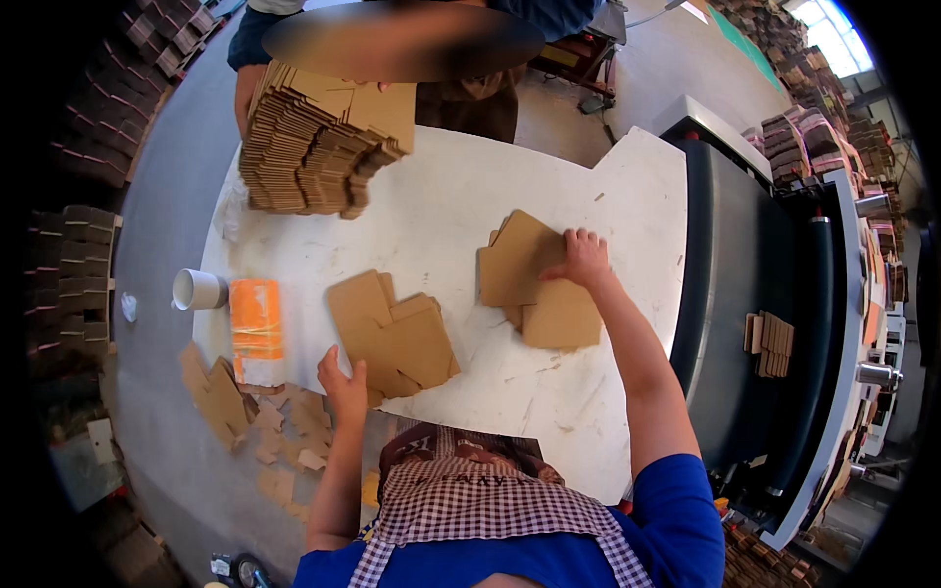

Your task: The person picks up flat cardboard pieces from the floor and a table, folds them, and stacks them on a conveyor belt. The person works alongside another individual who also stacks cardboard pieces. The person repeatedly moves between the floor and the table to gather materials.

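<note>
Two small piles of flat brown die-cut cardboard pieces lie on the white tabletop (490, 392). By the lower left edge of the left pile (397, 333) is my left hand (343, 385), open, its thumb and fingers apart, holding nothing. My right hand (582, 258) is closed on the right edge of an upper cardboard piece (520, 260) in the right pile, with the thumb over its face. Below that piece, another cardboard piece (562, 316) sticks out toward me. The undersides of the pieces are hidden.
A tall stack of folded cardboard (314, 147) stands at the far left, with another person behind it. A white cup (199, 290) and an orange-and-white wrapped bundle (257, 331) sit at the left edge. To the right, a dark-belted machine (730, 294) carries small cardboard pieces (773, 345). Scraps (294, 426) litter the floor.
</note>
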`<state>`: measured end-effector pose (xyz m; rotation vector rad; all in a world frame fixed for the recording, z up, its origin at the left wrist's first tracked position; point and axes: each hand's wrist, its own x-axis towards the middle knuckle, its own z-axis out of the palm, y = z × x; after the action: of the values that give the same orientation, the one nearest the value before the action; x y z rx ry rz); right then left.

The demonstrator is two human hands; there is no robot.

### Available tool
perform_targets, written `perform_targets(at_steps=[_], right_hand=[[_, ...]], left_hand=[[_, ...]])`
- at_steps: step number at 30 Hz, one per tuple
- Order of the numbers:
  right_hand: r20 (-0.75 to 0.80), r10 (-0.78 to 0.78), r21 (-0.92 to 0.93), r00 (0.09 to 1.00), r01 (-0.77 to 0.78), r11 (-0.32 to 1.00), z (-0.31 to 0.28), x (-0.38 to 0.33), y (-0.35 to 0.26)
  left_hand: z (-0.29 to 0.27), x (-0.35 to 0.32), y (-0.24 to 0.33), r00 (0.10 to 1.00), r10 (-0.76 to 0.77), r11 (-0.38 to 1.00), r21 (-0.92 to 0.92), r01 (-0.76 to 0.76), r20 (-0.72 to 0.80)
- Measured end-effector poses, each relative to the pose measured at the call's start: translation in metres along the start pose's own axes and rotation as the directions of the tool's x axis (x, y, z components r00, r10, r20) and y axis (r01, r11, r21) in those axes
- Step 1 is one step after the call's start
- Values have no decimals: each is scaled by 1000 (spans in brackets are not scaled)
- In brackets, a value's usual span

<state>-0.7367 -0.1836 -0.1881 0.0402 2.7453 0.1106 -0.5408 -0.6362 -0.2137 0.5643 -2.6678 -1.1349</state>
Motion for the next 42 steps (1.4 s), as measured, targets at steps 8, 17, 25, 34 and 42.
perform_targets(at_steps=[8,17,25,34,42], right_hand=[[-107,344,673,933,-186,715,63,-133,23],[321,774,944,546,-124,-304,102,-238,78],[34,770,870,637,-398,291,149,-202,37],[6,582,660,813,-441,609,82,-188,-16],[416,83,907,905,-420,38,67,-231,-19]], left_hand=[[56,-22,75,643,-94,887,-230,402,760],[134,-62,112,636,-112,880,-222,421,763],[152,-81,122,672,-123,948,-114,298,730],[133,-62,140,318,-140,339,-257,905,938],[35,-73,264,441,173,789,-392,474,881]])
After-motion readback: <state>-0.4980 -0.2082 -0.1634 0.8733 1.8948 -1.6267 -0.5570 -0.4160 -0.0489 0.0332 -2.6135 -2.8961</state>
